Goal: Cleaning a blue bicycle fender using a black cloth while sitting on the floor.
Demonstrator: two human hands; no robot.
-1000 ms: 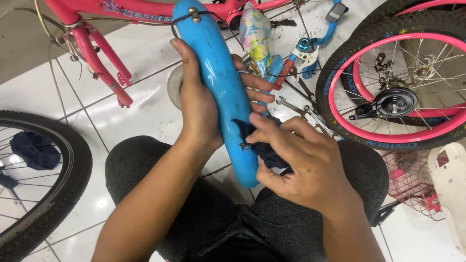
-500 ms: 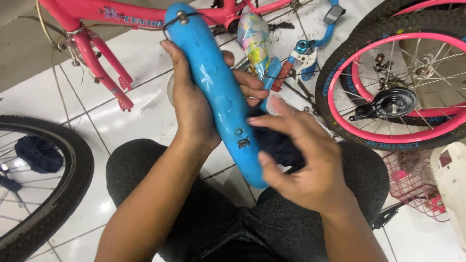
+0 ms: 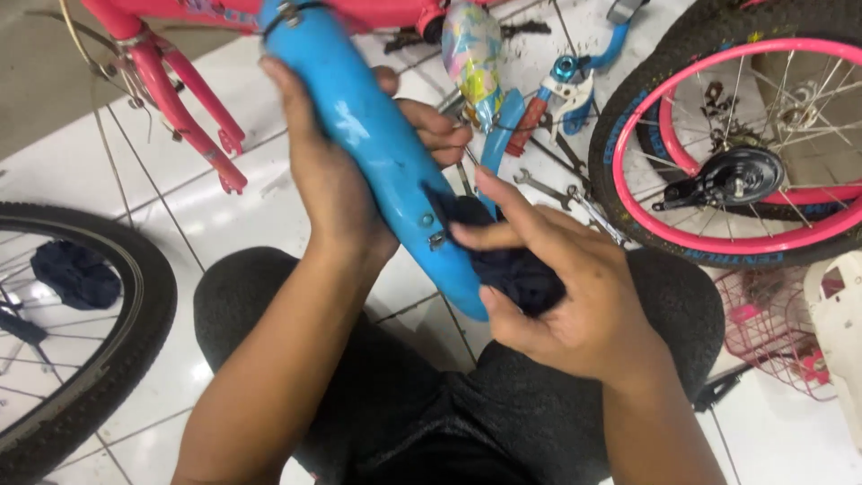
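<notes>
Blue and glossy, a bicycle mudguard is being gripped around its middle by the left hand and held tilted above the person's lap. A dark navy cloth is being pinched in the right hand and pressed against the mudguard's lower end, beside a small bolt. Spanners are lying on the white tiled floor, near a pink-rimmed wheel, a pink bicycle frame and a black tyre.
</notes>
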